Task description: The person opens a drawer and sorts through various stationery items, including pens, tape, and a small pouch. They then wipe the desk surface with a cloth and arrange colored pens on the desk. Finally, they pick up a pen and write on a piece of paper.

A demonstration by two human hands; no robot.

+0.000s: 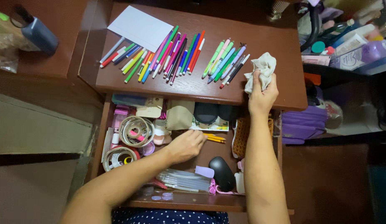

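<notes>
Hands apart: right hand [262, 96] clamps crumpled cloth [259, 70]; left hand [185, 145] pinches slim yellow pencils [215, 138] in drawer [102, 128].

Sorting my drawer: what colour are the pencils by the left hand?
Yellow pencils, by the left hand; head view.

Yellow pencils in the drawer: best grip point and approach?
Pinch the yellow pencils at mid-shaft, coming from above. They lie flat on the drawer floor, tips pointing right, with the left hand covering their left ends, so only the right half is exposed.
</notes>
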